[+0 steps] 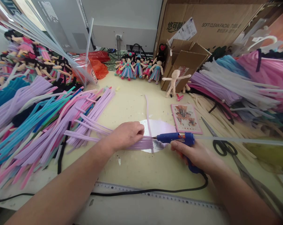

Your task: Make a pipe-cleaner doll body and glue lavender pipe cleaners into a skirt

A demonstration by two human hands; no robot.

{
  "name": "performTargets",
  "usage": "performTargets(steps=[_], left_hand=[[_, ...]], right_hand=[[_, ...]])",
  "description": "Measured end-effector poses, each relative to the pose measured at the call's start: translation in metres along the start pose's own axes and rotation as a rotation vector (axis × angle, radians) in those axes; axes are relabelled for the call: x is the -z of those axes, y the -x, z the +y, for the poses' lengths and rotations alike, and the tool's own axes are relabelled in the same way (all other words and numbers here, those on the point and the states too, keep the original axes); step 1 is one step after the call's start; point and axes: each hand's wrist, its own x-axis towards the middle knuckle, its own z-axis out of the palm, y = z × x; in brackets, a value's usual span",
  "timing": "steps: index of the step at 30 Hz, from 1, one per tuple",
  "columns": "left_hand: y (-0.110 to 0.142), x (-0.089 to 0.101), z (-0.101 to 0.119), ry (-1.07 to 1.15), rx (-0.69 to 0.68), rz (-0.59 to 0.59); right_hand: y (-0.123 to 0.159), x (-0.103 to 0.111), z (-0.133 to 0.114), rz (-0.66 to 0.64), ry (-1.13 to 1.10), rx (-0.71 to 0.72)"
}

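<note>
While the right hand (194, 153) has its fingers clamped round a blue glue gun (173, 137), nozzle at the lilac pipe cleaners (144, 144) across a silvery disc (162, 127) on the desk (132, 168), the left hand (126, 135) curls its fingers together over them.

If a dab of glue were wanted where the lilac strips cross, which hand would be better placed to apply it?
Probably the right hand: it holds the blue glue gun, with its nozzle by the crossing. The left hand is at the lilac strips.
</note>
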Motion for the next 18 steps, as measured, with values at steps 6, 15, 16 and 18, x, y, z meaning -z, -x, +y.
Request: performTargets(steps=[6,15,16,18], left_hand=[[-0.0005,-0.0008,-0.0007,-0.021,-0.019,-0.014],[0.0005,-0.0011,0.0026,-0.046,-0.026,-0.013],[0.0005,-0.0012,0.0031,-0.048,-0.025,-0.013],[0.0004,-0.0012,0.0041,-0.049,-0.023,-0.016]], right_hand=[[0.0012,-0.0004,0.0,-0.009,-0.039,0.018],[0.0044,0.0032,-0.0027,0.006,-0.06,0.061],[0.0046,0.0034,-0.0024,0.001,-0.058,0.066],[0.0048,0.0028,-0.0022,-0.007,-0.055,0.071]])
